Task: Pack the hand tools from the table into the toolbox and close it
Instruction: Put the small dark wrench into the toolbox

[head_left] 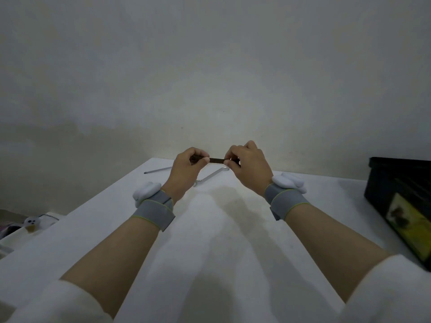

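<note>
Above the far end of the white table [210, 229], my left hand [187, 170] and my right hand [247, 166] hold a small dark tool [217, 160] between them, each pinching one end; most of it is hidden in my fingers. Under my hands a silver wrench [211, 176] lies on the table. A thin metal rod-like tool [157, 170] lies at the far left edge. The black toolbox [401, 187] with a yellow label stands at the right edge, partly cut off.
A pale wall rises right behind the table. At the lower left, beyond the table's edge, sits a clutter of small items [30, 223]. Both my wrists carry grey straps with white pads.
</note>
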Motion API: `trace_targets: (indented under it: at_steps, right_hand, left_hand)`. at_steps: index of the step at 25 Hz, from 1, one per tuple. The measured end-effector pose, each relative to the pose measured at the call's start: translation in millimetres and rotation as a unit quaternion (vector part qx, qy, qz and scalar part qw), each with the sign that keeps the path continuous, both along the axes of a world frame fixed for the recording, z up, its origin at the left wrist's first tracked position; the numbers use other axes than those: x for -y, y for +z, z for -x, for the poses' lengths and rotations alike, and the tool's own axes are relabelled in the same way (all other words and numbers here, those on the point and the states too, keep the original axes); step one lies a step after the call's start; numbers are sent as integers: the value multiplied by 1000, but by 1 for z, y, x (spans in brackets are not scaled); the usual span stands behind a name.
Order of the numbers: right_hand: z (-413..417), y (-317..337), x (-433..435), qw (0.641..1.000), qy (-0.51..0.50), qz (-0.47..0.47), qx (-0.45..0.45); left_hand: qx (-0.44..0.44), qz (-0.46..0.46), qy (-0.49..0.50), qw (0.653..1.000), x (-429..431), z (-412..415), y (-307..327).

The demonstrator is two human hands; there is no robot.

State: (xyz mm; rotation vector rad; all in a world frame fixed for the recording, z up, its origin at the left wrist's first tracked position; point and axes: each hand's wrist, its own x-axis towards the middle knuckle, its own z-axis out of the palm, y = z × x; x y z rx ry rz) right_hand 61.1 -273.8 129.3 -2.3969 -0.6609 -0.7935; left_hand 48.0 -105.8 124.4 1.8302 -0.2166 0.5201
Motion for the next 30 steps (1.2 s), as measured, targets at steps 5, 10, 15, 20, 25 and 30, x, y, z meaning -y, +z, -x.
trace_targets:
  at_steps: [5,10,15,20,25,30]
  right_hand:
    - [7,24,55,999,-54,0,8]
    - [25,43,115,994,-109,7,9]
    - [47,56,177,985,-172,8,-8]
    - [71,62,228,978,-209,16,-7]
    - [91,61,271,970,-240,10,-23]
    - [103,52,308,960,-271,-24,-66]
  left_hand:
    - [26,-14,-56,998,54,-10,24]
    - [47,-32,-111,992,114,-19,38]
    - [60,-32,-171,983,183,-20,47]
    - [60,-19,-215,974,240,-12,51]
    - [18,46,-249,967,288,0,46]
    - [-44,137,-264,954,334,11,32]
